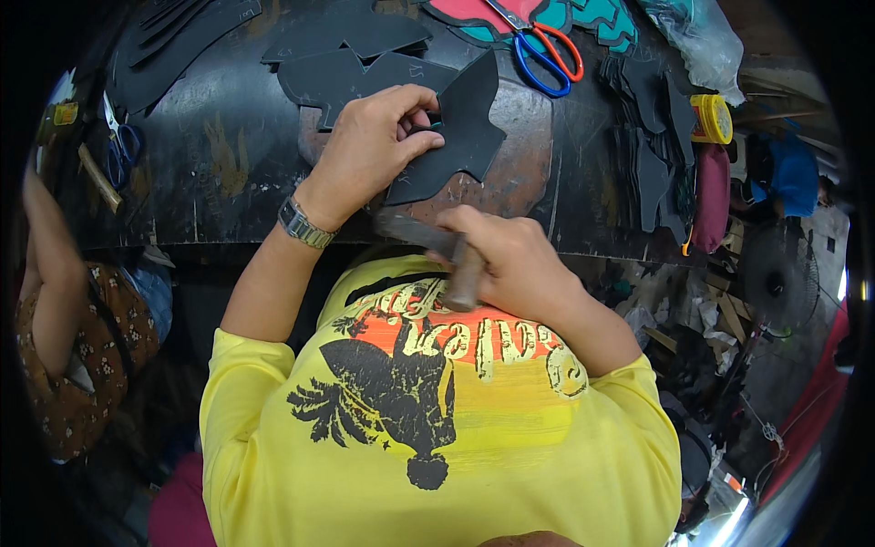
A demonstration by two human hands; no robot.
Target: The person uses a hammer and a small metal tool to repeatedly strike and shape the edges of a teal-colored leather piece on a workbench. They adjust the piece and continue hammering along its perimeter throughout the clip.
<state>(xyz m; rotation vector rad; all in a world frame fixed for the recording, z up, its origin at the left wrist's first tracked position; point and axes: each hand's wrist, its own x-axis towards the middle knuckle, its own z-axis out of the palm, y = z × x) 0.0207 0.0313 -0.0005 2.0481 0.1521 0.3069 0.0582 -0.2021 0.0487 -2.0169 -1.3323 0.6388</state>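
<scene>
My left hand (378,137), a watch on its wrist, pinches a black sheet cutout (467,137) with pointed corners between thumb and fingers. The cutout stands tilted over the brown worn patch of the dark table (510,187), and a bit of green shows by the fingertips. Close to the table's near edge, my right hand (510,260) is closed around a hammer (467,278) with a dark head and a stubby wooden handle. The hammer is just below the cutout, apart from it. More black cutouts (365,80) lie flat beyond my left hand.
Scissors with red and blue handles (544,59) lie at the back beside pink and green pieces (474,14). Stacked black pieces (647,155) and a yellow-lidded tub (711,118) line the right. Blue-handled scissors (121,150) and a stick (98,178) lie left, near another person's arm (55,273).
</scene>
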